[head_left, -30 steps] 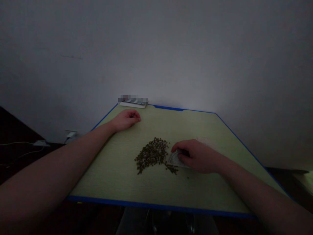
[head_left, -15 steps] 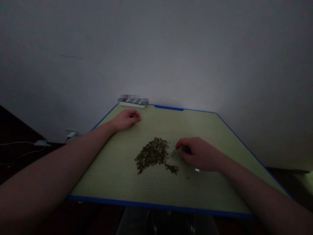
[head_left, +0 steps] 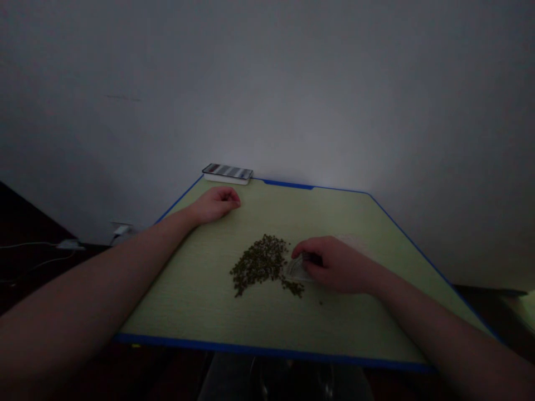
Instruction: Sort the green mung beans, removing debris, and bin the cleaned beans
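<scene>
Head view shows the right hand point(head_left: 330, 264) pinching a clear thing point(head_left: 296, 272), best kept low, by little green bits point(head_left: 259, 260) at lower middle, while the left hand point(head_left: 214, 205) rests loose and empty left of center.

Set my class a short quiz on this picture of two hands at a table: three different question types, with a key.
1. Fill in the blank: the table has ____ edging.
2. Multiple choice: which hand holds the see-through item beside the pile of small pieces?
A) left
B) right
C) both
3. True or false: the white-sided item with a striped top lies at the far right corner.

Key:
1. blue
2. B: the right hand grips it, while the left hand lies apart from it, loosely curled.
3. False: the white-sided item lies at the far left corner.
</scene>
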Motion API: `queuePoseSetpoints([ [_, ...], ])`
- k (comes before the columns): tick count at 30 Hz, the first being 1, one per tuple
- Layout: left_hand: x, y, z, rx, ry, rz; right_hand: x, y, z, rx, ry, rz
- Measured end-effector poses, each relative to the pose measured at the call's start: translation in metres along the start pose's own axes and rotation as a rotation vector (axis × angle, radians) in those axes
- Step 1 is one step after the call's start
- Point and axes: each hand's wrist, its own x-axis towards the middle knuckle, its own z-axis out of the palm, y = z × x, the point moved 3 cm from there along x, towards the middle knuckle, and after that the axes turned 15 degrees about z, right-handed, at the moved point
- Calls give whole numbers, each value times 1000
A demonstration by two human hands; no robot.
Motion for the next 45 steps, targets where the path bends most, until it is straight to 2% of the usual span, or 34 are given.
queuePoseSetpoints([
  [7,0,-1,0,-18,-6,-3,0,-3,2,11,-31,-25],
  [20,0,0,0,-3,-3,10,-2,-5,2,2,2,-16],
  [24,1,0,1,0,-6,8,0,-7,5,7,15,-62],
  [35,2,-9,0,-11,0,28,-3,-12,9,17,-61,-156],
  [45,2,-6,0,-19,-2,18,-7,-19,9,18,12,-177],
])
